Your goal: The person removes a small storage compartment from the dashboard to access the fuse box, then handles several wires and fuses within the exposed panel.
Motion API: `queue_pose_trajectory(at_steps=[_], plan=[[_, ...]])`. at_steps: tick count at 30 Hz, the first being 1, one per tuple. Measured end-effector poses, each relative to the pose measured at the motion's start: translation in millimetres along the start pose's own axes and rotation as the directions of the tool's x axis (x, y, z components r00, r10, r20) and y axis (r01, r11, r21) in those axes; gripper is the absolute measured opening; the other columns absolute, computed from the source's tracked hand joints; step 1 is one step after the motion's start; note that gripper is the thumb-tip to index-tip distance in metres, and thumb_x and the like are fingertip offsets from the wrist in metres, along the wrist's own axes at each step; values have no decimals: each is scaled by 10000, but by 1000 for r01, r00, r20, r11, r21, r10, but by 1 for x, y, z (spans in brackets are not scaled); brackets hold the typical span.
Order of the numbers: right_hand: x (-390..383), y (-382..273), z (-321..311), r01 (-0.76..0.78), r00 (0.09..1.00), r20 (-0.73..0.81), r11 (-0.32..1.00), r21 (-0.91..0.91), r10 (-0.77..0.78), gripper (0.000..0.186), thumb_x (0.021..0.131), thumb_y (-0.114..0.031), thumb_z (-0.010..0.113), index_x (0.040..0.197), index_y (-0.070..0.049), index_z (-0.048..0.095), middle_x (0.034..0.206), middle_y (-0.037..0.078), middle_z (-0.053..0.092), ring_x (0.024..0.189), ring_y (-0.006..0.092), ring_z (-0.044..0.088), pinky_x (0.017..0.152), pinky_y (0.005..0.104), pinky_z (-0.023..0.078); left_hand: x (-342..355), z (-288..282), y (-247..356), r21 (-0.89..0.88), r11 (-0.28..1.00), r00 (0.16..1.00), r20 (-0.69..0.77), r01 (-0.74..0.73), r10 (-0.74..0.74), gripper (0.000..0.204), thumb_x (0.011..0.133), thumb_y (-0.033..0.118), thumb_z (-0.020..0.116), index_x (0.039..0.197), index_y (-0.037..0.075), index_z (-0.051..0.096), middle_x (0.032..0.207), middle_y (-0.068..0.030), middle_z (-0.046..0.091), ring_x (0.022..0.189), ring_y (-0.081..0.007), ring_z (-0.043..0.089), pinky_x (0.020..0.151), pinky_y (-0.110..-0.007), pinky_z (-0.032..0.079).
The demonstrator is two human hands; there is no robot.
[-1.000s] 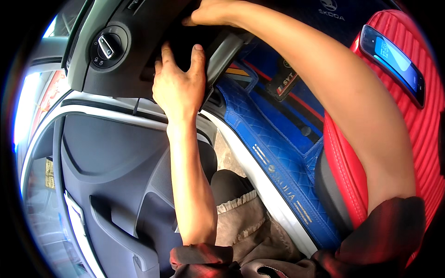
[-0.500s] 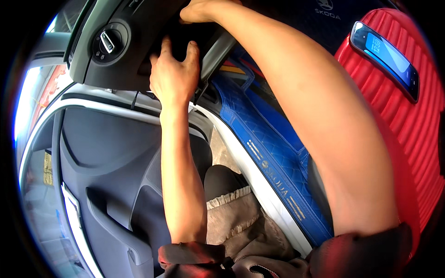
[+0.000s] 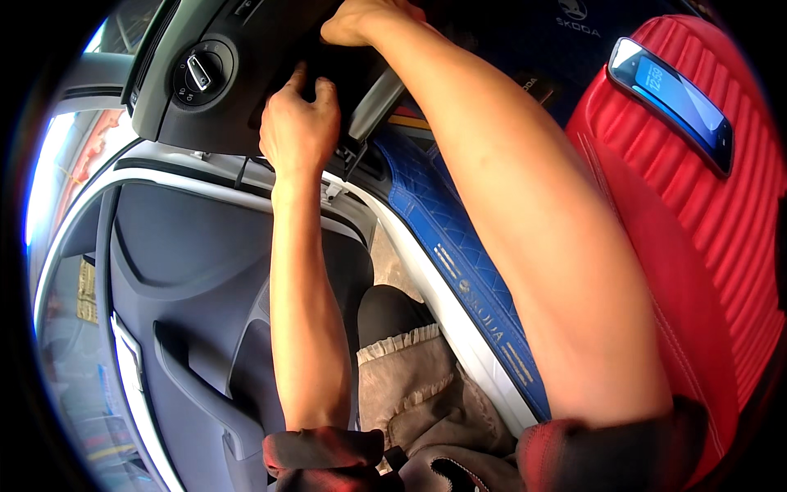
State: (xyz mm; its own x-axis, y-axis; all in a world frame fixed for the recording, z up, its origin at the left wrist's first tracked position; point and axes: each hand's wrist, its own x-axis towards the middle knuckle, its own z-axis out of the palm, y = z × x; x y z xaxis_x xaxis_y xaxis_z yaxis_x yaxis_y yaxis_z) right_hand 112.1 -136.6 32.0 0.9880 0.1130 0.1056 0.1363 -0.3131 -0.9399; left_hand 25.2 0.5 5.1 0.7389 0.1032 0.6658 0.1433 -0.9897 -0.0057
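Observation:
My left hand [image 3: 302, 123] reaches up into the dark opening below the dashboard panel [image 3: 234, 111]. Its index finger and thumb are stretched out and apart, with nothing visible between them; the other fingers are partly hidden. Farther up, at the top edge, my right hand [image 3: 370, 20] lies bent over the dark area, its fingers mostly out of sight. A round rotary light switch [image 3: 198, 72] with a silver grip sits on the panel to the left of my left hand. A grey trim strip [image 3: 377, 102] runs beside the opening, just right of that hand.
An open car door [image 3: 197, 238] with a pull handle [image 3: 193, 369] fills the left side. Right of it run a white door sill [image 3: 459, 344] and a blue quilted floor mat [image 3: 438, 217]. A phone [image 3: 672, 107] with its screen lit lies on a red ribbed seat [image 3: 738, 271].
My left hand has shifted slightly left, its index finger and thumb now closer together. The right forearm has moved a little left, uncovering more of the red seat. The view has shifted slightly.

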Motion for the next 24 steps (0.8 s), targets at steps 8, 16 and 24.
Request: queue_pose_trajectory(at_steps=[8,16,24], plan=[[-7,7,-4,32,999,-32,999,31,-31,427,866,-290,592,1234,-82,648,1340,174,572,1265,288,540,1024,397,458,-2,-9,12,-25,997,996,56,74,-73,467,845,302,563,1288,174,637,1034,-221,689,1016,-372,650,903,-434,495],[50,62,24,478,878,10,878,-1,-478,641,731,-477,788,1154,-11,673,1143,190,678,1068,296,649,935,371,494,-25,3,2,-117,987,992,-78,-111,103,391,908,237,619,1288,144,635,1072,-261,596,988,-377,625,872,-407,480],[52,82,-17,530,759,397,844,81,-515,492,684,-415,856,990,-55,720,930,87,690,930,217,621,855,348,456,-63,7,9,-270,953,990,-73,-136,121,382,912,88,609,1290,145,635,1027,-100,591,839,-190,620,741,-290,497]])
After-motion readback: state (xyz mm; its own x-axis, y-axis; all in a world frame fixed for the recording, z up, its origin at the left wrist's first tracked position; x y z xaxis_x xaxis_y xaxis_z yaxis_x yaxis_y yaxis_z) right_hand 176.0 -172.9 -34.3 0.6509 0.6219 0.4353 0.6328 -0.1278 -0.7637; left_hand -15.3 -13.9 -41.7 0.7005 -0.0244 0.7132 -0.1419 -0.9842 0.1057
